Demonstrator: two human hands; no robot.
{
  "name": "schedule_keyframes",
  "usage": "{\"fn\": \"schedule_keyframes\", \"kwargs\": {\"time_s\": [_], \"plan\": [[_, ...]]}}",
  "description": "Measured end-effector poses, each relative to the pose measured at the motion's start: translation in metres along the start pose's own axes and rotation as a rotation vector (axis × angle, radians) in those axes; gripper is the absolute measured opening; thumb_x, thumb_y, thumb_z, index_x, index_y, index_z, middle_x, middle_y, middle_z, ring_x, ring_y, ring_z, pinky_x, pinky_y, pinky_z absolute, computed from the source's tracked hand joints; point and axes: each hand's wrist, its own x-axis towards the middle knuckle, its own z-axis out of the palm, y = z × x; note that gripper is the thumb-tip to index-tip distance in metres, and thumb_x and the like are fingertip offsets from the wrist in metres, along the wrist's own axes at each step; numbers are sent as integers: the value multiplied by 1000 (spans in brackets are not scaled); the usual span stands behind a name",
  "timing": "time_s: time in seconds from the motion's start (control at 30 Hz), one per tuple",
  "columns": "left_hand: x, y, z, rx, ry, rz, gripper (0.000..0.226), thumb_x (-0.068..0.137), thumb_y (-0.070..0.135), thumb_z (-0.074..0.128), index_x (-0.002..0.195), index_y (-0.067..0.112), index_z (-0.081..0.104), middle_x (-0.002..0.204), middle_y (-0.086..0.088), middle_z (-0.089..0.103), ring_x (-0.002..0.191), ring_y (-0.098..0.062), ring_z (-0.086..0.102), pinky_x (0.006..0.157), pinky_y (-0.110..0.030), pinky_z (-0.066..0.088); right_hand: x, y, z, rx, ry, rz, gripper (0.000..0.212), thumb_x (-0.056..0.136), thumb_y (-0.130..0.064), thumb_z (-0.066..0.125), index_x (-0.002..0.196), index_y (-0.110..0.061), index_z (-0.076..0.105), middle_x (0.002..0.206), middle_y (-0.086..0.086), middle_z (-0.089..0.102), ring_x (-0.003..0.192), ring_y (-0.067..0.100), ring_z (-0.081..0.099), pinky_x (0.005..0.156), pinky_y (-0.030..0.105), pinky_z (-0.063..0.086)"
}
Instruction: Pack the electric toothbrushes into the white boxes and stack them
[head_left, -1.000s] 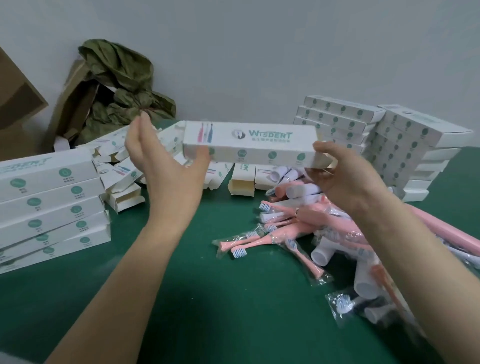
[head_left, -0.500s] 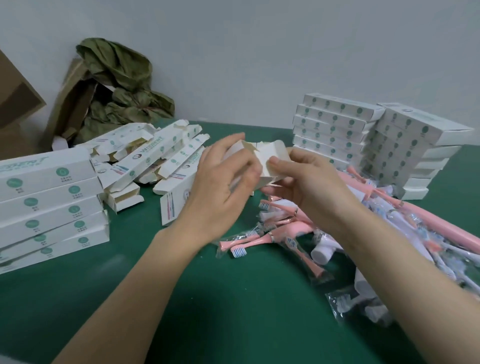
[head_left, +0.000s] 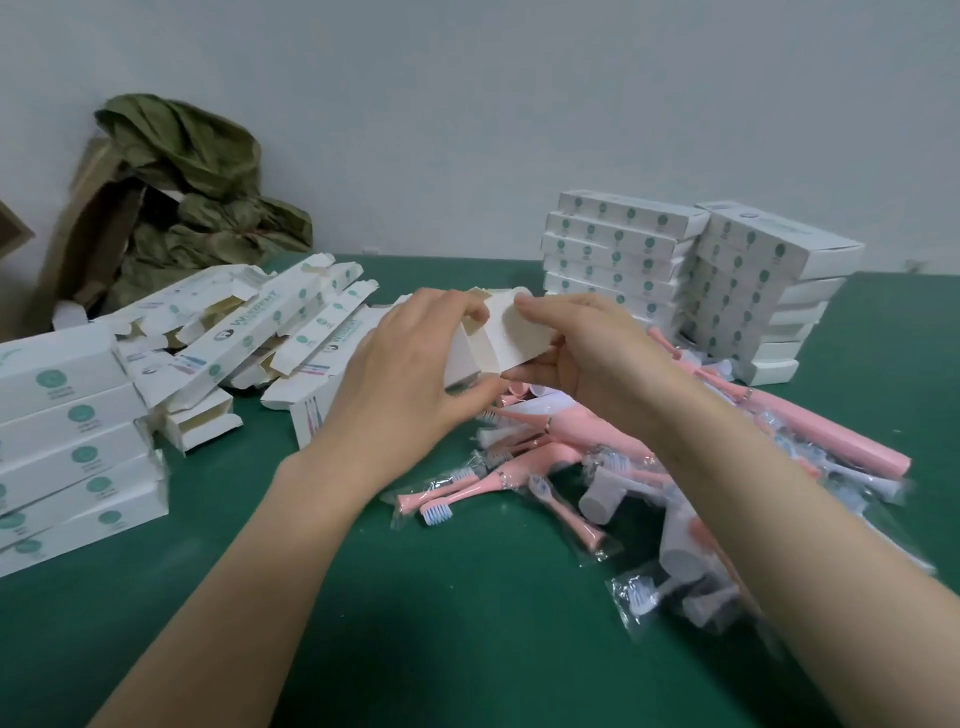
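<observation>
The box (head_left: 498, 340) is held clear of the bench (head_left: 467, 639) at the centre of the frame, between both hands. The left hand (head_left: 410, 379) wraps the body of the box, and its fingers (head_left: 452, 309) curl over the top edge. The right hand (head_left: 592, 358) holds the open end, its fingers (head_left: 550, 306) and thumb pinching an end flap. Neither hand holds anything else.

Long axis: the box runs from its open end at frame centre down toward the left, passing under the left hand. The mouth faces the right hand. Whether anything is inside cannot be told.

The toothbrushes (head_left: 519, 467) lie in clear sleeves, piled just below the box and spreading to the lower right, nearer the right hand.

Judgement: the step in hand is opening the end flaps. The right hand is better placed to pick up a toothbrush and feed it lengthwise into the mouth, along the box axis.

A left stack (head_left: 67, 441) and a right stack (head_left: 623, 249) of closed boxes stand on the bench. Loose boxes (head_left: 260, 332) lie between the left stack and the hands.
</observation>
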Motion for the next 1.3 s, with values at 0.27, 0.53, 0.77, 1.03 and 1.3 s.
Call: {"fn": "schedule_keyframes", "kwargs": {"time_s": [0.27,0.53,0.77,1.03,1.3], "plan": [[-16,-16,17,171,-60,10,49,77,26,69,124,22,58,119,-2,55,108,-22,49,91,-37,33,-30,-14,-68,-1456,-170,178,23,92,-34,56,98,-13,66,94,-9,65,83,9,59,92,28,39],[-14,-22,17,181,60,-30,42,71,18,73,112,16,64,108,-6,58,96,-28,54,84,-44,42,-34,2,-93,-1536,-226,444,20,86,-36,59,82,-17,65,82,0,69,64,11,50,65,26,44],[-13,-34,23,252,23,-109,42,74,25,71,114,18,62,113,-5,58,105,-26,52,92,-44,37,-22,-18,-89,-871,171,-29,23,77,-34,72,84,-12,67,71,-2,70,62,5,66,58,12,53],[-12,-38,18,243,137,-192,51,72,29,69,121,24,57,110,2,54,104,-22,49,91,-33,26,-25,-39,-49,-17,580,-605,27,86,-10,67,110,-7,56,84,0,69,88,17,70,75,23,57],[-12,-26,11,225,215,-181,52,67,42,55,115,22,60,104,0,54,97,-24,49,81,-34,28,-28,-25,-10,-32,510,-611,33,81,-5,71,95,-21,45,78,4,72,75,16,70,70,30,59]]}}
